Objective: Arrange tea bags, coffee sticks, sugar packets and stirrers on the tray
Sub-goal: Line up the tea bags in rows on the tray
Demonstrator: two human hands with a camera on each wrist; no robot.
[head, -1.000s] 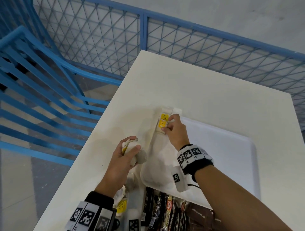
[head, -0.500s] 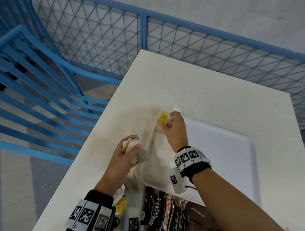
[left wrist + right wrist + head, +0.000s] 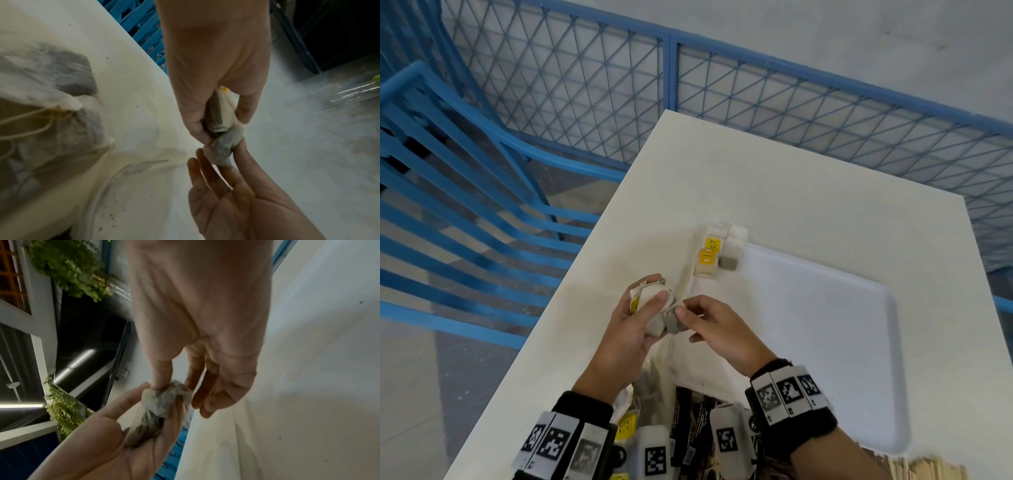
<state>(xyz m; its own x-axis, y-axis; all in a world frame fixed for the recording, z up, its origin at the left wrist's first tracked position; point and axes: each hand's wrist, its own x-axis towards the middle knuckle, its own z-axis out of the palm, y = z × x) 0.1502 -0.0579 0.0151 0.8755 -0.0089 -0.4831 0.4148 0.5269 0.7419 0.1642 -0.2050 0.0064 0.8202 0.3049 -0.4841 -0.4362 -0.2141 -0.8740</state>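
My left hand [image 3: 654, 293] grips a small bunch of tea bags [image 3: 654, 315] above the table, left of the white tray [image 3: 825, 325]. My right hand [image 3: 681, 312] meets it and pinches one grey tea bag [image 3: 226, 146] at the end of the bunch, between thumb and fingers [image 3: 159, 382]. In the right wrist view the rest of the bunch [image 3: 148, 423] lies in my left palm. A few tea bags with yellow tags [image 3: 717, 251] lie in a short row at the tray's far left corner.
Dark coffee sticks [image 3: 685, 421] and more tea bags [image 3: 51, 97] lie on the cream table [image 3: 791, 192] near its front edge, partly hidden by my wrists. A blue chair [image 3: 465, 192] stands to the left, and a blue mesh fence [image 3: 756, 102] runs behind the table.
My right hand has let go of the tea bags at the tray's far corner and drawn back to my left hand, where it now pinches a tea bag from the bunch.
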